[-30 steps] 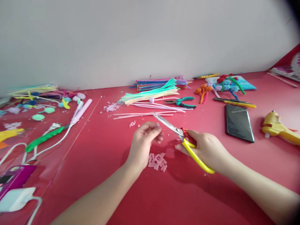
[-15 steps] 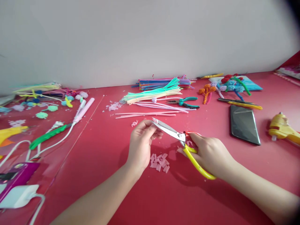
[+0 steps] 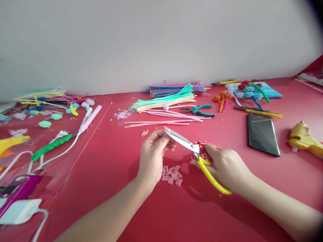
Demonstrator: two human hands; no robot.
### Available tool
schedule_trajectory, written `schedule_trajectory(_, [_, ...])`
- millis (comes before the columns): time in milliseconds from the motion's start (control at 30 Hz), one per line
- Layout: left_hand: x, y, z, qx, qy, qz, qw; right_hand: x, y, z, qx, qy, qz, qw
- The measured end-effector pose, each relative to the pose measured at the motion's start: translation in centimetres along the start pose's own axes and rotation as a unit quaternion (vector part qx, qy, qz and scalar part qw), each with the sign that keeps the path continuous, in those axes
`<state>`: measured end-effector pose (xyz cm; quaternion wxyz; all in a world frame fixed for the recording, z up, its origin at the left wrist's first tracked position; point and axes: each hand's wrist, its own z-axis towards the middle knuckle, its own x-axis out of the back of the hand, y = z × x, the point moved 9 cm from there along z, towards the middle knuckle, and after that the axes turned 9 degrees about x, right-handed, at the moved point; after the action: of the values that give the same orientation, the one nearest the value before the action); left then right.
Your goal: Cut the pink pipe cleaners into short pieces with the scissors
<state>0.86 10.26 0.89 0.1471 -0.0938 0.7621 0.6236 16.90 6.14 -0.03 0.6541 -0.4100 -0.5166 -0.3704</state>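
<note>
My right hand (image 3: 228,168) grips a pair of scissors (image 3: 183,141) with one yellow and one red handle loop. Their blades point left and are slightly apart, with the tips at the fingertips of my left hand (image 3: 152,154). Thumb and forefinger of that left hand are pinched on a small pink piece (image 3: 166,130), mostly hidden by the fingers and blades. Below the hands, a small heap of short pink cut pieces (image 3: 172,175) lies on the red table (image 3: 161,215).
Beyond my hands lie pink pipe cleaners (image 3: 156,124), a turquoise and cream bundle (image 3: 166,101) and teal-handled pliers (image 3: 198,109). On the right are a phone (image 3: 263,134) and a yellow glue gun (image 3: 304,137). A pink styling iron (image 3: 91,119) and white cables lie left.
Both hands stay almost in place. My left fingers have shifted very slightly right and down along the scissor tips; the heap looks the same.
</note>
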Motion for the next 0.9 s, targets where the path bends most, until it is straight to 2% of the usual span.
schedule_trajectory(233, [0.01, -0.14, 0.08, -0.003, -0.006, -0.007, 1.000, -0.23, 0.01, 0.08, -0.006, -0.013, 0.001, 1.000])
schedule_trajectory(767, [0.21, 0.14, -0.09, -0.007, 0.010, 0.002, 1.000, 0.03, 0.47, -0.07, -0.008, 0.014, -0.006, 1.000])
schedule_trajectory(900, [0.09, 0.31, -0.13, -0.016, 0.003, 0.011, 1.000, 0.05, 0.78, 0.04, -0.031, 0.010, 0.039, 0.999])
